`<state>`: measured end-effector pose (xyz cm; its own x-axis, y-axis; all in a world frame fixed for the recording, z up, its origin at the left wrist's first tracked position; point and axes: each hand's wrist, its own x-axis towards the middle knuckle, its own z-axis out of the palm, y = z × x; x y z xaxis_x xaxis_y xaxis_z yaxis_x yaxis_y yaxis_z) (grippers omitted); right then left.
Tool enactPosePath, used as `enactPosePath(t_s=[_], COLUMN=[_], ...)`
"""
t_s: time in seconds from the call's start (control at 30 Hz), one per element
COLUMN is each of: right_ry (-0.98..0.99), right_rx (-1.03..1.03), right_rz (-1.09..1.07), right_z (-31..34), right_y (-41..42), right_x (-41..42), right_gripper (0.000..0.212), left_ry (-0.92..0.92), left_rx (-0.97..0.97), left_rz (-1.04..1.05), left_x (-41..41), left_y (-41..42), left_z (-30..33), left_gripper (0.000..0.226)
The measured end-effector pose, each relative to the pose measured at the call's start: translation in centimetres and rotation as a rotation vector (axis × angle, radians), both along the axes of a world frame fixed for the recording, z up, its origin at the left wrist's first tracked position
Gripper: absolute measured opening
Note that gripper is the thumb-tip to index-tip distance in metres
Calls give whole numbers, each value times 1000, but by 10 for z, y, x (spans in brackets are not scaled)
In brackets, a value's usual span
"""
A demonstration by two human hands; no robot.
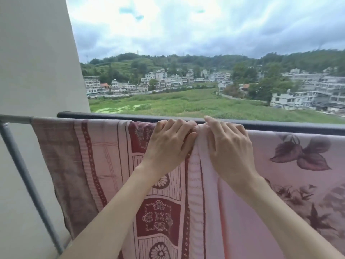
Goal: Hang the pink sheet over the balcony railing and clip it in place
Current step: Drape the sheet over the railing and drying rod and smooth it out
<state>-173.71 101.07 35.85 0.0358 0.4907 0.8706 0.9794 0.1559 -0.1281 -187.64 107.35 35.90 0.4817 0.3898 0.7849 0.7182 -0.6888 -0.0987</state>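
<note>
Both forearms reach up to the pink sheet (233, 212), which hangs over the balcony railing (280, 126); its left edge falls near a grey rack pole (20, 161); left hand (168, 144) curls its fingers onto the top fold; right hand (229, 146) pinches a bunched ridge beside it.

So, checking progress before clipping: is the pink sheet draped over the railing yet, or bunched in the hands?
Draped: the pink sheet hangs spread from the railing. Left hand and right hand grip its top edge. No clip visible.
</note>
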Motion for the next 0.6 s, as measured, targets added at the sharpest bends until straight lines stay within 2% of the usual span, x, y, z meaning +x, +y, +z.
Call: enactPosePath(t_s=[0.2,0.33,0.5,0.6], right_ry=[58,61,100,163], right_rx=[4,-43,-17,18], right_rz=[-144,-208,-190,-98], right_z=[-1,-2,-8,-9], right_y=[-1,-2,-11,-19], right_x=[4,5,20,28], right_gripper=[25,42,42,36], left_ry=[-39,-42,-317,-542], left_rx=[54,97,-91,-158], left_rz=[-30,-44,-125,-184], left_x=[-68,-86,-77,-67], left_y=[40,55,48,42], left_z=[-1,-3,-7,-6], left_gripper=[37,31,34,26])
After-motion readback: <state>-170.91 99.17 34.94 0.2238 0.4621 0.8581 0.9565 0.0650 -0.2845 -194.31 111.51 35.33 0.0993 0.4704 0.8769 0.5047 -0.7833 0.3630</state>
